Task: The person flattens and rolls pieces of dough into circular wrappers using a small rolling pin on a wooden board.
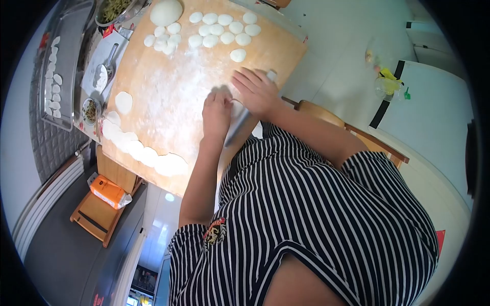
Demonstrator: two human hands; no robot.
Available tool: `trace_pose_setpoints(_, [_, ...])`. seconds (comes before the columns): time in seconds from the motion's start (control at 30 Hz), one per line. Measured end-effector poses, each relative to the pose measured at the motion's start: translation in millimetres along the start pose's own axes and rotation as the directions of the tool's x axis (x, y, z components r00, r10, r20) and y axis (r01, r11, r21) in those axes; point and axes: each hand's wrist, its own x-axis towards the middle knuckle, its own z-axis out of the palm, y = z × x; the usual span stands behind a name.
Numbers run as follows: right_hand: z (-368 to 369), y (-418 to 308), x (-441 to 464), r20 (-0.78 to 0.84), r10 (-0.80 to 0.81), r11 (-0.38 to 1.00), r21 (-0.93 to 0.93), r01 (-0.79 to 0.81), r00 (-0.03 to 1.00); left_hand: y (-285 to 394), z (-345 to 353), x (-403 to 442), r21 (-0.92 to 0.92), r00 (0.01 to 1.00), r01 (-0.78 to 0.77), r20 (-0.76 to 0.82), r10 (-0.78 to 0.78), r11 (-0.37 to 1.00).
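Note:
A grey rolling pin [239,127] lies slantwise on the floured wooden board [168,97], close to my body. My right hand [255,93] grips it from above, the fingers reaching across it and a little blurred; one pale end [272,76] of the pin shows past the hand. Just left of the pin, my left hand [218,109] is closed, fingertips pinched at the edge of a dough wrapper [236,108] that is mostly hidden. Several small dough pieces [210,41] sit at the board's far side. Rolled wrappers [135,149] overlap along its left edge.
Beyond my hands a large dough ball [166,12] rests on the board. To the left are a small bowl of filling [91,110], a scoop with flour [101,76], a tray of dumplings [71,115] and a larger filling bowl [104,23]. An orange package [108,192] lies on a chair [97,214].

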Motion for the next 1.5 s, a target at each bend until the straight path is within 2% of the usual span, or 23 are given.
trace_pose_setpoints(0.07, [-10.2, 2.1, -24.0, 0.049, 0.036, 0.999, -0.028, -0.035, 0.998, 2.3, -3.2, -6.8, 0.019, 0.999, 0.033, 0.000, -0.033, 0.999])
trace_pose_setpoints(0.13, [-2.9, -5.0, -7.6, 0.112, 0.072, 0.996, -0.061, -0.065, 0.991, 9.4, -10.3, -14.9, -0.199, 0.927, 0.369, 0.151, -0.344, 0.908])
trace_pose_setpoints(0.2, [3.2, -8.8, 25.6, 0.098, -0.015, 0.994, -0.109, 0.026, 0.995, 8.3, -13.7, -11.7, -0.149, 0.936, 0.339, 0.150, -0.318, 0.929])
trace_pose_setpoints(0.27, [16.3, -18.5, 57.9, 0.085, -0.004, 0.996, -0.092, 0.012, 0.996, 4.2, -14.0, -0.8, 0.096, 0.975, 0.190, 0.099, -0.200, 0.977])
trace_pose_setpoints(0.33, [14.8, -21.7, 66.3, 0.070, 0.003, 0.996, -0.086, 0.003, 0.998, -1.2, -15.8, 4.3, 0.113, 0.982, 0.163, 0.081, -0.172, 0.980])
trace_pose_setpoints(0.43, [2.4, -17.8, 34.8, 0.101, -0.020, 0.999, -0.035, 0.024, 0.995, -8.6, -17.9, 0.5, 0.172, 0.993, 0.037, 0.102, -0.055, 0.984])
trace_pose_setpoints(0.53, [4.5, -7.6, -19.3, 0.057, 0.004, 1.000, 0.015, -0.005, 0.998, -11.8, -24.3, -20.3, 0.073, 0.993, 0.110, 0.038, -0.113, 0.991])
trace_pose_setpoints(0.6, [-1.8, -11.6, -24.5, 0.081, 0.049, 0.999, 0.019, -0.051, 0.996, -4.0, -34.2, -30.6, -0.139, 0.881, 0.455, 0.213, -0.422, 0.880])
trace_pose_setpoints(0.7, [1.3, -24.6, 29.1, 0.098, -0.028, 0.997, -0.073, 0.035, 0.995, -4.5, -31.5, -23.8, -0.061, 0.909, 0.390, 0.181, -0.375, 0.919])
trace_pose_setpoints(0.73, [9.6, -29.7, 42.1, 0.097, -0.025, 0.997, -0.065, 0.031, 0.995, -6.6, -30.8, -20.6, -0.019, 0.923, 0.354, 0.168, -0.346, 0.935])
trace_pose_setpoints(0.77, [18.1, -32.3, 55.2, 0.055, -0.005, 0.998, -0.057, 0.008, 0.998, -14.8, -23.3, -17.5, 0.073, 0.971, 0.225, 0.063, -0.230, 0.972])
trace_pose_setpoints(0.8, [23.4, -33.1, 62.8, 0.014, 0.012, 0.999, -0.052, -0.011, 1.000, -16.6, -22.3, -15.7, 0.073, 0.972, 0.224, 0.059, -0.229, 0.972])
trace_pose_setpoints(0.9, [20.2, -28.2, 37.0, 0.016, -0.001, 0.997, -0.080, 0.002, 1.000, -21.7, -21.7, -19.2, 0.135, 0.990, 0.130, 0.032, -0.135, 0.982])
trace_pose_setpoints(1.0, [1.7, -18.3, -25.3, 0.047, -0.001, 0.996, -0.085, 0.005, 0.999, -24.5, -29.0, -35.0, 0.085, 0.982, 0.187, 0.001, -0.187, 0.979])
trace_pose_setpoints(1.07, [-0.1, -18.1, -31.9, 0.061, 0.015, 0.999, -0.052, -0.011, 0.998, -26.9, -34.2, -44.5, -0.214, 0.851, 0.519, 0.221, -0.476, 0.828])
trace_pose_setpoints(1.1, [3.1, -21.9, -22.7, 0.037, 0.009, 0.999, -0.045, -0.007, 0.999, -34.4, -32.8, -48.4, -0.288, 0.842, 0.526, 0.306, -0.444, 0.800])
trace_pose_setpoints(1.13, [4.6, -27.3, -9.1, 0.012, 0.002, 0.999, -0.037, -0.001, 1.000, -28.9, -35.5, -46.2, -0.288, 0.842, 0.527, 0.307, -0.444, 0.799])
trace_pose_setpoints(1.2, [10.4, -37.7, 27.8, -0.023, -0.023, 1.000, -0.021, 0.022, 0.999, -20.0, -37.5, -41.4, -0.103, 0.889, 0.441, 0.190, -0.417, 0.892])
trace_pose_setpoints(1.23, [14.7, -44.8, 48.5, -0.037, -0.023, 0.997, -0.076, 0.020, 0.999, -21.6, -34.5, -38.7, -0.098, 0.886, 0.447, 0.190, -0.424, 0.889])
trace_pose_setpoints(1.3, [19.9, -45.1, 58.4, -0.053, -0.034, 0.991, -0.133, 0.026, 0.998, -25.3, -26.4, -28.3, 0.167, 0.987, 0.162, -0.042, -0.157, 0.973])
trace_pose_setpoints(1.37, [25.1, -45.0, 55.7, -0.070, -0.033, 0.995, -0.099, 0.026, 0.997, -30.8, -26.7, -30.8, 0.172, 0.986, 0.169, -0.037, -0.165, 0.971])
trace_pose_setpoints(1.43, [24.9, -35.6, 12.1, -0.042, -0.031, 0.996, -0.087, 0.027, 0.999, -31.9, -30.6, -36.9, 0.177, 0.985, 0.173, -0.029, -0.171, 0.969])
trace_pose_setpoints(1.5, [15.8, -26.9, -18.7, -0.015, -0.031, 0.996, -0.081, 0.029, 0.999, -26.1, -36.6, -51.1, -0.045, 0.892, 0.451, -0.028, -0.452, 0.892])
